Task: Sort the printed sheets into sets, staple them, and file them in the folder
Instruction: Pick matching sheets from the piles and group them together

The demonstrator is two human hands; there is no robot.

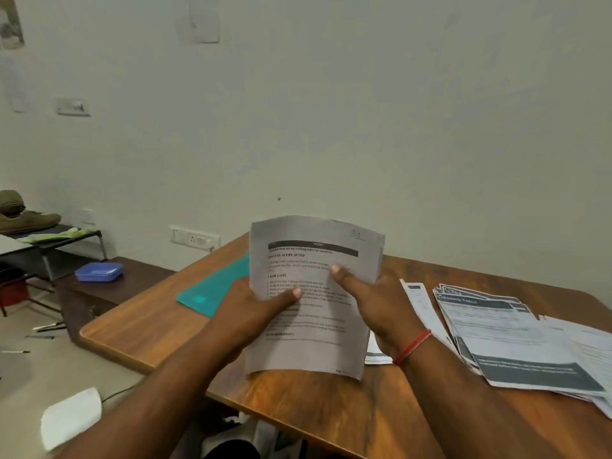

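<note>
On the table (149, 329), sheets (308, 356) half hide the folder (212, 291).

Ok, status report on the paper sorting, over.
Both busy: left hand and right hand grip a printed sheet above the table. A loose stack lies right of it, teal folder behind. Nothing in the way.
</note>
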